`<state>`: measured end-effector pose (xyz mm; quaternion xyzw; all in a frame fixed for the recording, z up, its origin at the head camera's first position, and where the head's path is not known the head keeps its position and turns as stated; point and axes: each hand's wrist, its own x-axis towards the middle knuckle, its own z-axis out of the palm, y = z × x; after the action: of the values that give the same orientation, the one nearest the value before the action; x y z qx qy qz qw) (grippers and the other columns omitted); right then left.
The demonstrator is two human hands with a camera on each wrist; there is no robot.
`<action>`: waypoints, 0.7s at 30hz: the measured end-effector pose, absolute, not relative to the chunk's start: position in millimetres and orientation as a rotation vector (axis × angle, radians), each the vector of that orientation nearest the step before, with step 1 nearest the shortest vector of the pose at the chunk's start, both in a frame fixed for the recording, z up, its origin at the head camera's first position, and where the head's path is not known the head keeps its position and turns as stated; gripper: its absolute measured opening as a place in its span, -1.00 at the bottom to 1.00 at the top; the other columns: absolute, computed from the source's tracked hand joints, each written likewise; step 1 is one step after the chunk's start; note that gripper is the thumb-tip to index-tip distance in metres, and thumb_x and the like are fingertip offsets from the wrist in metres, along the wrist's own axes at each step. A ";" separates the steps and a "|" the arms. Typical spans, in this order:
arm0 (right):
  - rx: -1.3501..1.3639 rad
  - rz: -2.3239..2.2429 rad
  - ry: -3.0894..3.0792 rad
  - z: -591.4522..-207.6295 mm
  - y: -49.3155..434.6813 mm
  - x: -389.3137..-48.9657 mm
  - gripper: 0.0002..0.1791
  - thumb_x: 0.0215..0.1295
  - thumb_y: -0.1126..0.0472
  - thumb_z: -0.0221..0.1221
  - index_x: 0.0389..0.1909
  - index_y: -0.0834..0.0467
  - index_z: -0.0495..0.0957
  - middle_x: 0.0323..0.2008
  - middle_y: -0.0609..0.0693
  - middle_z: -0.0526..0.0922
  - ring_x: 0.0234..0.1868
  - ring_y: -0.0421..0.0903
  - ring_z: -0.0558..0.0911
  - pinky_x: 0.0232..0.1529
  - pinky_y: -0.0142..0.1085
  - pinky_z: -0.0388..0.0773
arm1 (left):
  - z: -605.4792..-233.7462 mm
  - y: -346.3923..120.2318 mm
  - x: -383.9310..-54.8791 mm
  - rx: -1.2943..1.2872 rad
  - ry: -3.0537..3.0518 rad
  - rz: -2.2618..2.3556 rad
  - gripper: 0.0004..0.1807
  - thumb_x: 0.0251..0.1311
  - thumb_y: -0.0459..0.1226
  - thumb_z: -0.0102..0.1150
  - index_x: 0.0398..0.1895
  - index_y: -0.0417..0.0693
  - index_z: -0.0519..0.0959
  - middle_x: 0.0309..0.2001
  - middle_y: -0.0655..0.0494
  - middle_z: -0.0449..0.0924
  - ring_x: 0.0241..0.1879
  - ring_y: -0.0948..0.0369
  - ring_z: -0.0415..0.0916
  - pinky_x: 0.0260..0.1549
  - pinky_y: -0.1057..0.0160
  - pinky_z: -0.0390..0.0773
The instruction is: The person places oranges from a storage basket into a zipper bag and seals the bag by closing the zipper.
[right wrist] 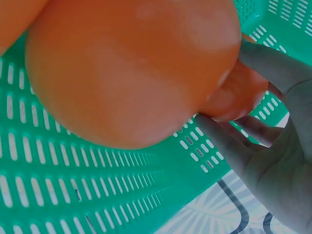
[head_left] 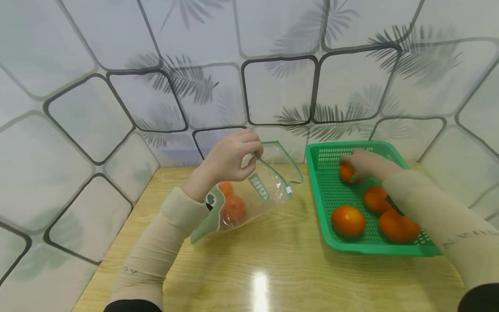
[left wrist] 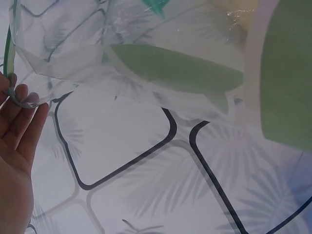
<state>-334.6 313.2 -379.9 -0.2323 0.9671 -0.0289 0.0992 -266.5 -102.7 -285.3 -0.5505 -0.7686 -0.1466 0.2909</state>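
Observation:
My left hand (head_left: pixel 235 155) pinches the upper edge of a clear zip bag (head_left: pixel 269 182) with green print and a white slider. Inside the bag lie orange-red tomatoes (head_left: pixel 234 209), toward its left end. In the left wrist view, the fingers of my left hand (left wrist: pixel 22 131) hold the bag's green-edged rim (left wrist: pixel 9 53). My right hand (head_left: pixel 366 164) reaches into a green basket (head_left: pixel 317 203) and grips a tomato (head_left: pixel 346 172) near the back. The right wrist view shows the thumb and fingers of that hand (right wrist: pixel 278 136) around this tomato (right wrist: pixel 239 95), partly hidden behind a nearer one (right wrist: pixel 131 73).
Other tomatoes, one at the front left (head_left: pixel 348 221) and others at the right (head_left: pixel 398 226), lie in the basket, partly behind my right sleeve (head_left: pixel 429 212). Bag and basket stand on a wooden table (head_left: pixel 249 268). A patterned wall covering (head_left: pixel 280 91) rises behind.

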 end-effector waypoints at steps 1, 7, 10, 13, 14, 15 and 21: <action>-0.686 -0.080 2.859 -379.8 311.9 -334.9 -0.20 0.02 0.30 0.50 0.36 0.29 0.50 0.32 0.66 0.37 0.32 0.66 0.42 0.23 0.48 0.45 | -285.6 -102.8 -266.2 -1.465 -2.049 -0.392 -0.88 0.08 -0.47 0.10 -0.38 -0.11 0.58 -0.33 0.03 0.57 -0.28 0.07 0.48 -0.21 0.13 0.55; -0.655 -0.082 2.859 -383.5 314.7 -338.1 -0.17 0.02 0.27 0.52 0.38 0.31 0.48 0.32 0.64 0.39 0.32 0.63 0.43 0.23 0.47 0.46 | -287.0 -102.0 -265.6 -1.455 -2.045 -0.398 -0.88 0.07 -0.46 0.10 -0.38 -0.11 0.59 -0.32 0.04 0.58 -0.26 0.08 0.49 -0.23 0.15 0.56; -0.640 -0.102 2.856 -385.6 318.6 -339.6 -0.17 0.01 0.25 0.53 0.36 0.33 0.48 0.29 0.64 0.41 0.28 0.61 0.48 0.19 0.45 0.50 | -287.7 -102.2 -265.6 -1.455 -2.044 -0.405 -0.88 0.07 -0.46 0.11 -0.38 -0.11 0.58 -0.32 0.04 0.58 -0.26 0.08 0.49 -0.24 0.15 0.56; -0.632 -0.113 2.846 -385.4 319.6 -339.6 -0.19 0.02 0.23 0.54 0.34 0.33 0.49 0.26 0.65 0.42 0.24 0.59 0.51 0.15 0.43 0.54 | -288.2 -102.6 -265.9 -1.457 -2.046 -0.409 -0.88 0.07 -0.47 0.10 -0.38 -0.11 0.58 -0.32 0.05 0.58 -0.27 0.09 0.49 -0.25 0.16 0.55; -0.628 -0.116 2.844 -385.4 319.8 -339.7 -0.20 0.02 0.23 0.53 0.33 0.32 0.49 0.26 0.65 0.42 0.24 0.59 0.51 0.14 0.43 0.55 | -288.3 -102.7 -266.0 -1.458 -2.047 -0.410 -0.88 0.08 -0.47 0.10 -0.38 -0.11 0.58 -0.32 0.05 0.58 -0.27 0.09 0.49 -0.25 0.16 0.55; -0.627 -0.116 2.843 -385.2 319.7 -339.8 -0.20 0.02 0.23 0.53 0.33 0.32 0.49 0.26 0.65 0.42 0.24 0.59 0.52 0.14 0.43 0.55 | -288.2 -102.8 -265.9 -1.459 -2.047 -0.411 -0.88 0.08 -0.47 0.10 -0.38 -0.11 0.58 -0.32 0.05 0.58 -0.27 0.09 0.49 -0.25 0.16 0.55; -0.638 -0.113 2.854 -384.7 317.3 -340.2 -0.21 0.00 0.21 0.52 0.32 0.29 0.51 0.23 0.61 0.45 0.19 0.55 0.56 0.10 0.41 0.58 | -287.4 -104.2 -265.9 -1.468 -2.036 -0.418 -0.87 0.06 -0.48 0.10 -0.38 -0.12 0.57 -0.32 0.04 0.58 -0.27 0.08 0.48 -0.24 0.15 0.55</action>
<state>-340.2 317.3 -384.7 -0.2167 0.9696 -0.0383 0.1072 -265.9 -104.2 -287.4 -0.5513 -0.7648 -0.1569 0.2940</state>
